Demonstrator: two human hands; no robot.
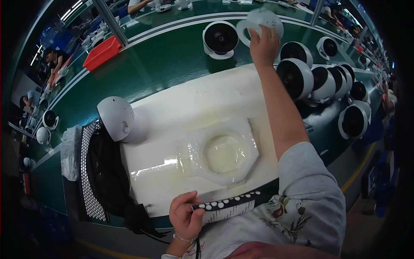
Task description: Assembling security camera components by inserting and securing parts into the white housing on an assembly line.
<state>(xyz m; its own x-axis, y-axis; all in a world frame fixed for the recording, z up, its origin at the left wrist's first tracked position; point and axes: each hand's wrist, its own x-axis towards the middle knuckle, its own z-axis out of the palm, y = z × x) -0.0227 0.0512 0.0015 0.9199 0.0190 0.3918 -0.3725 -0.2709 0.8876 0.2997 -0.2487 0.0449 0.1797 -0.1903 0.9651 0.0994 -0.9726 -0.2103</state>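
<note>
My right hand (265, 47) reaches out to the far side of the bench, its fingers closed on a white rounded fan housing (271, 20) with a ring-shaped base. Close to my body, my left hand (186, 216) pinches a black strip with round white stickers (226, 202); a white printed sheet hangs below it. Between my hands, an octagonal foam ring (250, 149) wrapped in clear film lies on the white work board (168, 121). Left of that rests another white rounded housing (115, 116).
A small black-and-white fan (220, 39) stands left of my right hand. Several fans (295, 77) crowd the right side. At left lie black cloth (105, 168), a dotted sheet (89, 172) and a silvery bag (70, 153). A red bin (101, 53) sits at far left, with people beyond.
</note>
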